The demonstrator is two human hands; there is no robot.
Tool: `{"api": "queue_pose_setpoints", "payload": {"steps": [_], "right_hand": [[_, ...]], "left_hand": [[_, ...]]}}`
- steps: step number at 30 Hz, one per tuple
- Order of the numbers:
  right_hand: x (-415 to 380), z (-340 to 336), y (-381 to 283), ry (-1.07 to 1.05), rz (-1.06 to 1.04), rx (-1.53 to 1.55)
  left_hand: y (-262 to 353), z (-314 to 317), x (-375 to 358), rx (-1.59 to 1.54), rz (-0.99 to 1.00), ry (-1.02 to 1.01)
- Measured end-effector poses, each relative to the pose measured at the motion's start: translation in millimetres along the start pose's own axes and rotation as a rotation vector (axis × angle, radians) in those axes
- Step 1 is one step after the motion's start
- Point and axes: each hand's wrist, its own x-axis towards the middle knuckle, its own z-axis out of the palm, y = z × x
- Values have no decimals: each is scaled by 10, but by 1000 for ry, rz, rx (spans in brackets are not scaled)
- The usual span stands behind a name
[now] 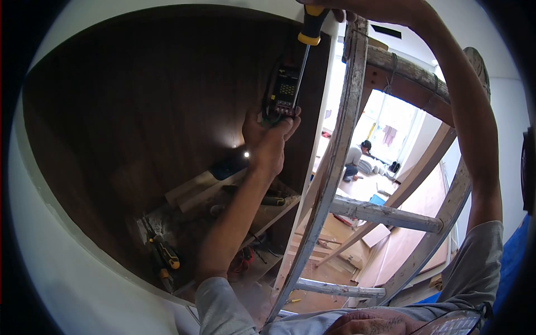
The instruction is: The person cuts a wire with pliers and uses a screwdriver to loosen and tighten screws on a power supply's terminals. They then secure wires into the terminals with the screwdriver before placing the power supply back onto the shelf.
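My right hand point(349, 10), partly cut off by the top edge, is closed around the yellow and black handle of a screwdriver point(310, 30). The screwdriver's long shaft points down to the terminal end of a small black power supply point(287, 89) with a perforated cover. Below it, my left hand point(272, 137) grips the lower end of this power supply, thumb and fingers at the terminals. Dark wires run along the power supply's left side. The shaft's tip reaches the terminals close to my left fingers.
A dark wood cabinet interior point(139, 95) surrounds my left arm. On its shelf lie yellow-black hand tools point(165, 252), wood strips point(192, 188) and a small bright light point(247, 154). A worn wooden ladder point(385, 214) stands at right; beyond it, a person point(354, 159) crouches near a window.
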Motion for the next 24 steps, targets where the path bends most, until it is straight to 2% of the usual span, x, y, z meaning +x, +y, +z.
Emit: {"api": "queue_pose_setpoints", "payload": {"steps": [2, 4, 6, 7, 13, 15, 20, 22, 24], "right_hand": [[33, 38, 90, 27, 35, 7], [61, 37, 184, -1, -62, 93], [-8, 0, 186, 13, -85, 90], [-39, -15, 172, 28, -111, 86], [-97, -21, 240, 161, 43, 60], [-119, -43, 372, 205, 25, 132], [-240, -123, 558, 307, 71, 338], [-262, -146, 645, 319, -27, 417], [-281, -162, 674, 336, -14, 416]], "left_hand": [[10, -12, 6, 3, -12, -12], [45, -62, 23, 4, -26, -25], [116, -165, 54, -162, -116, -246], [126, -171, 54, -160, -118, -249], [423, -121, -25, 209, 60, -418], [536, -177, 12, 412, 41, -595], [606, -270, 77, 463, 87, -631], [654, -285, 88, 471, 96, -616], [692, -292, 96, 497, 103, -622]]}}
